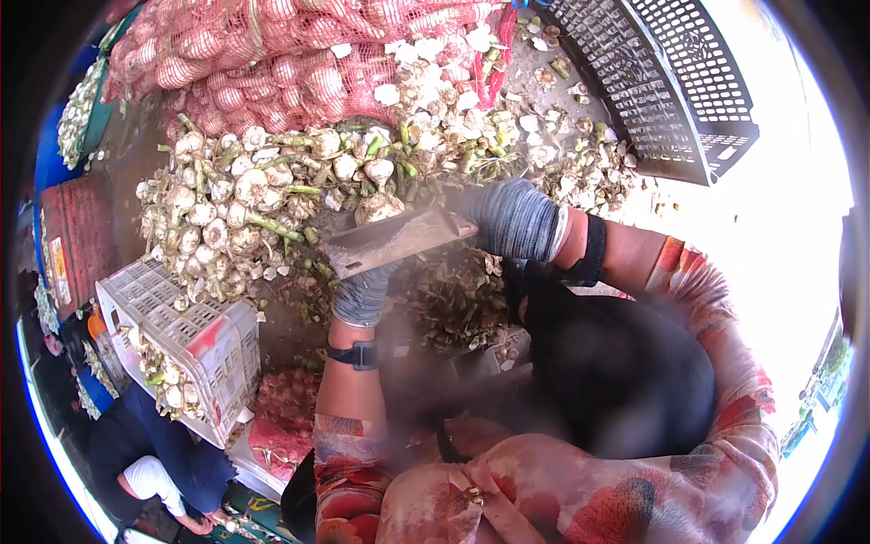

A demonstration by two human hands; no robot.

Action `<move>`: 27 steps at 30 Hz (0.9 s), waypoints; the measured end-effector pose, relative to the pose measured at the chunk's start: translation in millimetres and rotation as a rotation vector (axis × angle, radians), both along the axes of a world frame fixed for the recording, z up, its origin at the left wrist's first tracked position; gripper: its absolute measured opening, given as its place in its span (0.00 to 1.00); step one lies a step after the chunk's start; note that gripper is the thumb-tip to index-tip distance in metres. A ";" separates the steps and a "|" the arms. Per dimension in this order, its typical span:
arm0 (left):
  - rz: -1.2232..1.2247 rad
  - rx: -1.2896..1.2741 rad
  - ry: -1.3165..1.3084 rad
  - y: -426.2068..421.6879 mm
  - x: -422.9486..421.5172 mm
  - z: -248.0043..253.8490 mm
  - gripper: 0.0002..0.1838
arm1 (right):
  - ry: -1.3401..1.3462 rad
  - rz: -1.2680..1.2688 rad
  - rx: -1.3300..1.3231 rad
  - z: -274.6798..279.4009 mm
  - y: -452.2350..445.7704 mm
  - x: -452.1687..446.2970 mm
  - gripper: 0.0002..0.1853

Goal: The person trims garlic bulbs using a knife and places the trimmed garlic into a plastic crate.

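Note:
My left hand (364, 292), in a grey knit glove, is below and behind a worn brown flat bar (399, 241); its fingers are mostly hidden. Just above the bar sits a garlic bulb (379, 209), close to where that hand reaches. From the right comes my right hand (515, 220), also gloved in grey, beside the bar's right end. Its fingertips are blurred and hidden, so what it grips cannot be made out. A large heap of garlic bulbs with cut green stems (249, 188) lies beyond both hands.
Red mesh sacks of garlic (272, 63) lie at the top. A black perforated crate (648, 82) stands at upper right, a white crate (222, 349) at left. Dry trimmings (467, 304) lie below the bar. Another person (159, 453) bends at lower left.

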State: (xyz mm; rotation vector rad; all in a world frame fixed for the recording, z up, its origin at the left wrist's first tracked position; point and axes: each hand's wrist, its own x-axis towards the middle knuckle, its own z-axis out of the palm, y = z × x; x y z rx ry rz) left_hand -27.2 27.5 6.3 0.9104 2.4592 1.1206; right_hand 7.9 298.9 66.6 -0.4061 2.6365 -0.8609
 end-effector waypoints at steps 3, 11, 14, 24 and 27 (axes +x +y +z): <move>0.032 0.068 -0.285 -19.2 4.3 -10.5 0.19 | -0.037 0.109 -0.012 9.8 0.0 1.9 0.20; 0.162 0.400 -0.542 -10.5 25.5 -33.7 0.20 | 0.109 0.073 -0.099 9.3 1.9 12.3 0.21; 0.131 0.277 -0.523 -1.5 32.5 -23.5 0.18 | 0.103 0.072 -0.095 -1.5 4.0 11.8 0.18; 0.265 0.204 -0.441 62.2 16.8 76.2 0.29 | -0.282 -0.445 -0.172 -44.5 50.7 16.7 0.19; 0.243 0.155 -0.026 86.3 5.6 65.9 0.35 | -0.581 -0.430 -0.767 -21.6 21.0 3.1 0.26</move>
